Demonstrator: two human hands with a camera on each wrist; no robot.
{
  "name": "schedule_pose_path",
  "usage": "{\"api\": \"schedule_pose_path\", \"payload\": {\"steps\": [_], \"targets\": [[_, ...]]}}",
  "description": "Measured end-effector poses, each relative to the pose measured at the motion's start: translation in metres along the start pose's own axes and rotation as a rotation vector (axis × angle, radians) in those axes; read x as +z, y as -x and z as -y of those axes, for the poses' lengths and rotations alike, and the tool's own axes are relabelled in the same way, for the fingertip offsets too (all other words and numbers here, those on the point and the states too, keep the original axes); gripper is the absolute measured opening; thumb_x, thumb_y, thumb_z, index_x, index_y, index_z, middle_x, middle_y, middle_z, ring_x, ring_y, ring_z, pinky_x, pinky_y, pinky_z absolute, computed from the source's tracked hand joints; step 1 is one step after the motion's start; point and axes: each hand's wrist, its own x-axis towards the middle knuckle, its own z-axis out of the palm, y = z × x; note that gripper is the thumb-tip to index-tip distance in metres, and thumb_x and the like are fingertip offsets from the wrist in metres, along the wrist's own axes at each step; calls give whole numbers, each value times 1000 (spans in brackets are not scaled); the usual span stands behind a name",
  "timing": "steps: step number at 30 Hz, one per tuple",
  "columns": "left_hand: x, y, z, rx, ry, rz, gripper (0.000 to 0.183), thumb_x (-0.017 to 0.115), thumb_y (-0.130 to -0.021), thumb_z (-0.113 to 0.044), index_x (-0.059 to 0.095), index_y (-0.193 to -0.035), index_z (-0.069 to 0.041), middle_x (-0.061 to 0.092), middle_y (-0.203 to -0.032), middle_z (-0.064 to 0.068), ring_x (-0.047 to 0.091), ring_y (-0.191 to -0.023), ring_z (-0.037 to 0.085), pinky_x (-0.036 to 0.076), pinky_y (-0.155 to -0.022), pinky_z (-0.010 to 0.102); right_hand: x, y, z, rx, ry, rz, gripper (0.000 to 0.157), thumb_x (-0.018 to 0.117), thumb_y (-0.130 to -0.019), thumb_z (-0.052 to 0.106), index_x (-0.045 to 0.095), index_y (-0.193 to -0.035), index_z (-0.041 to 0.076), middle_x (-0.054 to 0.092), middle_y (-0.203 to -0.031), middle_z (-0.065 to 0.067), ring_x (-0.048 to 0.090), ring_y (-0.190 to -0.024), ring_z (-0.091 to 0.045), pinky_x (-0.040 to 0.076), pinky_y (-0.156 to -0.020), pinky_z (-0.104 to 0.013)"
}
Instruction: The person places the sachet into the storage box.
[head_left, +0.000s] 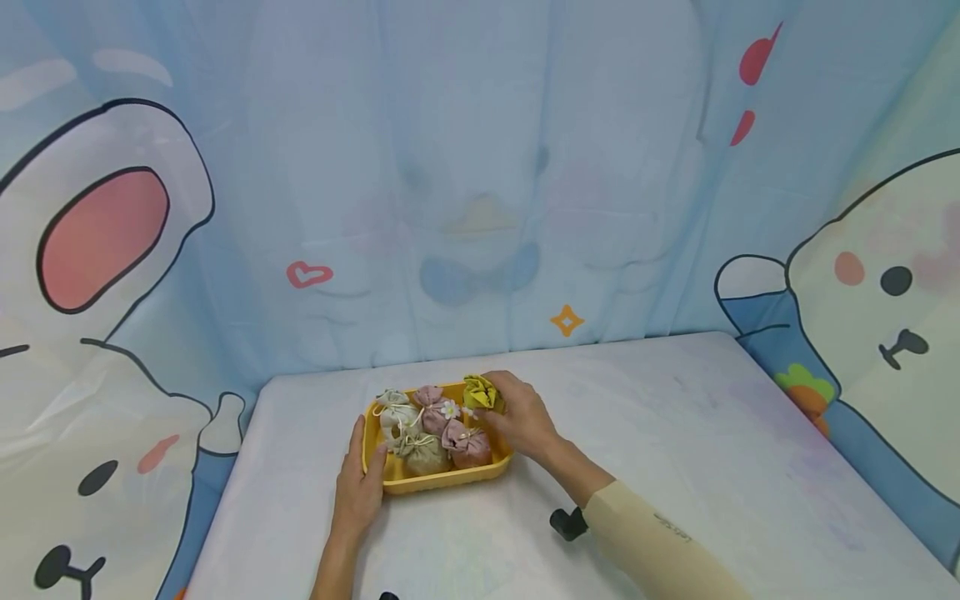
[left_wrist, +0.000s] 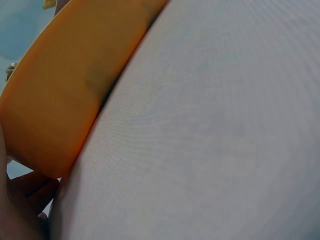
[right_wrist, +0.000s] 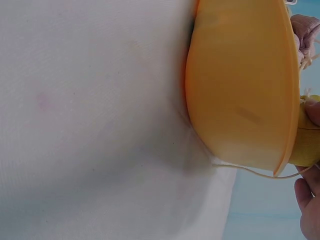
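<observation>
A yellow plastic basket (head_left: 450, 479) sits on the table and holds several small drawstring pouches. My left hand (head_left: 358, 492) grips its left end, thumb at the rim and fingers along the outer wall. At the back right corner my right hand (head_left: 528, 417) holds a yellow-green pouch (head_left: 482, 393) over the rim. A thin pale cord (right_wrist: 250, 173) trails from it down the outside of the basket in the right wrist view. Inside lie a whitish pouch (head_left: 397, 410), an olive-beige pouch (head_left: 424, 454), a pink pouch with a white flower (head_left: 431, 403) and a darker pink pouch (head_left: 468, 446).
A pale cloth covers the table (head_left: 660, 433). Behind it hangs a light blue curtain (head_left: 480, 150) printed with cartoon animals. A small black object (head_left: 567, 523) shows beside the right forearm, and another dark one (head_left: 388, 596) at the bottom edge.
</observation>
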Motion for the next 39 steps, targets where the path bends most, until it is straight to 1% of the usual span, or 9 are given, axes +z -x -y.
{"api": "schedule_pose_path", "payload": {"steps": [4,9,12,16,22,27,30,34,39], "targets": [[1,-1,0,3,-3,-5,66,47,-111,-36,20,-168,-18,25,-172,15,23,-157,45,14,-127,67,2,-1,-2,-14,35,4,45,83,-90,14,66,-132,14,68,-135,-6,64,-126,-27,51,-112,-49],[0,-1,1,7,-2,3,66,47,-111,-36,18,-168,-19,23,-173,14,21,-158,44,11,-128,65,4,-1,-4,9,61,4,45,83,-90,13,67,-132,12,67,-133,-7,63,-125,-29,48,-113,-53],[0,-1,1,8,-1,8,67,47,-111,-37,18,-168,-18,23,-173,14,21,-158,43,11,-128,65,4,-1,-4,23,77,-12,38,80,-92,10,69,-128,11,70,-129,-7,66,-119,-28,51,-110,-51],[0,-1,0,7,-4,9,67,47,-111,-37,18,-168,-18,23,-173,14,21,-158,44,13,-127,66,4,-2,-3,37,84,-28,28,76,-95,8,71,-122,10,73,-124,-6,69,-113,-25,55,-104,-47],[0,-1,0,5,4,11,67,46,-111,-37,17,-168,-18,21,-174,13,20,-158,43,14,-127,65,5,-2,-2,55,74,-30,28,76,-95,8,71,-123,10,73,-125,-7,69,-114,-25,57,-103,-46],[-1,0,-1,-4,1,13,67,47,-111,-37,17,-169,-17,21,-174,13,20,-159,43,12,-128,65,5,-1,-3,53,73,-27,30,76,-95,9,70,-124,9,73,-125,-7,68,-114,-25,57,-103,-46],[-1,-1,-1,-3,3,8,67,47,-111,-37,17,-168,-17,22,-174,12,20,-159,43,12,-128,65,5,0,-4,47,68,-25,31,76,-95,10,69,-125,9,72,-125,-8,69,-114,-25,57,-103,-45],[0,-1,-1,0,12,6,67,46,-111,-38,17,-169,-18,21,-174,11,20,-159,43,14,-127,66,5,0,-5,38,68,-29,32,77,-95,12,69,-126,9,73,-124,-7,70,-111,-23,60,-98,-43],[-1,-1,0,-5,4,2,67,47,-111,-37,18,-168,-18,22,-173,13,21,-158,44,12,-127,67,4,0,-5,27,75,-30,33,78,-95,13,68,-126,10,73,-121,-7,70,-107,-22,60,-95,-41]]}}
